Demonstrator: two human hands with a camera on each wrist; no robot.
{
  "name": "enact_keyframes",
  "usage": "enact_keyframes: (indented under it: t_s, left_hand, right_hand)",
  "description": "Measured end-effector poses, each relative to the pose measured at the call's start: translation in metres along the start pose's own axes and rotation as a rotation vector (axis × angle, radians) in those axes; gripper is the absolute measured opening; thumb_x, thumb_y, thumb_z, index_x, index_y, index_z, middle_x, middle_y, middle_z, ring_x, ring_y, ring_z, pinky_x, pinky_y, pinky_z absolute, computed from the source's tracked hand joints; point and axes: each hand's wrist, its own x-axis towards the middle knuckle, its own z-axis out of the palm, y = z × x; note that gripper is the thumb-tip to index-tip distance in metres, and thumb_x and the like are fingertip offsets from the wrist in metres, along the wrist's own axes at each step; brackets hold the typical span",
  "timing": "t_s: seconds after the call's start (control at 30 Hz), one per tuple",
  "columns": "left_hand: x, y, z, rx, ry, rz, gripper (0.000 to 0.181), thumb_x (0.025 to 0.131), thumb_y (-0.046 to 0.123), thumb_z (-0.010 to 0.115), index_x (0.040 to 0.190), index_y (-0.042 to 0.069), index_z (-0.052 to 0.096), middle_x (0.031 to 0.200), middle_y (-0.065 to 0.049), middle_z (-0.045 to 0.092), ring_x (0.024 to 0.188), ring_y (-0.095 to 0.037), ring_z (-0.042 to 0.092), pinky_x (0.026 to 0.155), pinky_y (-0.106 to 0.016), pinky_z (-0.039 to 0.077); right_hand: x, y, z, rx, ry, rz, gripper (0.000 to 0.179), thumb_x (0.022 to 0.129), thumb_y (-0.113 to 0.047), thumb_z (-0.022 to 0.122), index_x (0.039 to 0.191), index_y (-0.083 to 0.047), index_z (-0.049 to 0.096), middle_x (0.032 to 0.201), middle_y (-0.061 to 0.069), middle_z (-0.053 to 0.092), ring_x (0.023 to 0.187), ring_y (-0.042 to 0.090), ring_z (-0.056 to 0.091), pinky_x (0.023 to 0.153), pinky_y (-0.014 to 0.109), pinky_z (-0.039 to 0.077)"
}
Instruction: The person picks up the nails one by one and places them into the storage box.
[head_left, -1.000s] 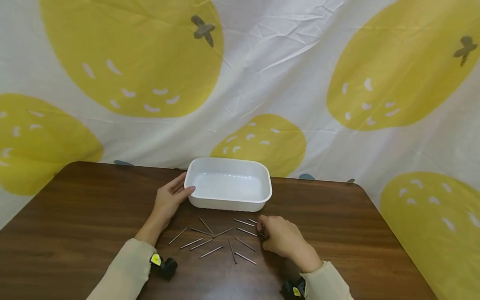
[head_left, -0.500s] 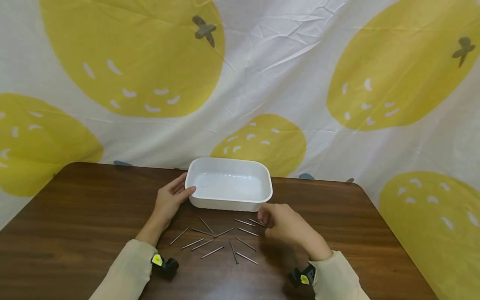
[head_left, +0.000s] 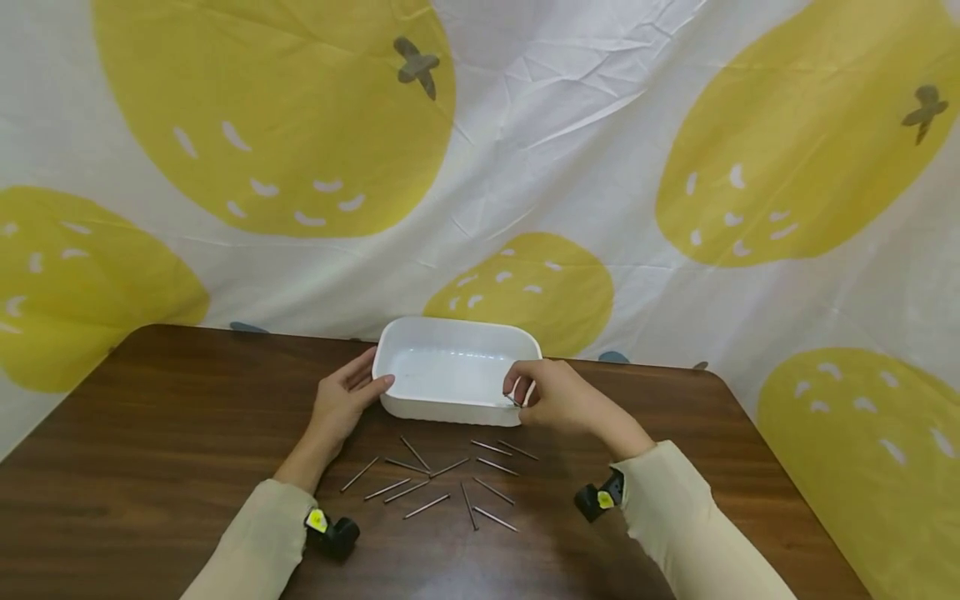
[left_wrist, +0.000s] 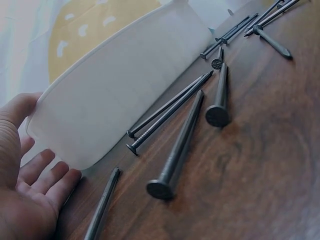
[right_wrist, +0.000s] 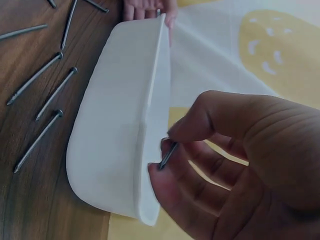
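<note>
Right hand pinches one nail by the rim at the white tray's near right corner; best clear the rim and lower it flat before letting go. Left hand grips the left end, thumb on rim: good steadying. No nails visible inside, near wall hides some floor; loose nails on wooden table.

The table (wood-grained) bears nails and a white tray.

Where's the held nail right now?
In the head view, the held nail is pinched in the right hand, at the near right corner of the white container, beyond the loose nails.
</note>
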Motion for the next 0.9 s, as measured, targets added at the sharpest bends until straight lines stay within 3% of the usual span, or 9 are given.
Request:
enact_keyframes:
  t_s: [0.2, 0.47, 0.9]
  left_hand:
    - [-0.001, 0.000, -0.003, 0.008, 0.000, -0.006, 0.065, 0.095, 0.021, 0.072, 0.153, 0.009, 0.044, 0.157, -0.016, 0.046, 0.142, -0.028, 0.049, 0.092, -0.007, 0.051]
    - [-0.001, 0.001, -0.005, 0.007, 0.008, 0.003, 0.064, 0.096, 0.020, 0.072, 0.153, 0.009, 0.045, 0.156, -0.016, 0.047, 0.142, -0.029, 0.050, 0.091, -0.006, 0.050]
    - [0.001, -0.004, -0.001, 0.020, -0.004, 0.002, 0.067, 0.094, 0.023, 0.074, 0.153, 0.011, 0.045, 0.156, -0.015, 0.047, 0.141, -0.029, 0.051, 0.095, -0.011, 0.052]
  right_hand:
    - [0.022, -0.001, -0.001, 0.057, 0.052, 0.039, 0.025, 0.081, 0.005, 0.070, 0.103, -0.005, 0.065, 0.087, 0.005, 0.065, 0.077, 0.019, 0.065, 0.065, 0.025, 0.054]
    - [0.053, 0.006, 0.005, 0.161, 0.044, 0.148, 0.025, 0.084, 0.002, 0.068, 0.108, 0.000, 0.065, 0.089, 0.007, 0.063, 0.062, 0.012, 0.057, 0.054, 0.023, 0.052]
    - [0.082, 0.026, 0.018, 0.081, -0.005, 0.201, 0.020, 0.080, 0.004, 0.069, 0.100, 0.000, 0.065, 0.081, 0.006, 0.063, 0.056, 0.011, 0.053, 0.046, 0.020, 0.048]
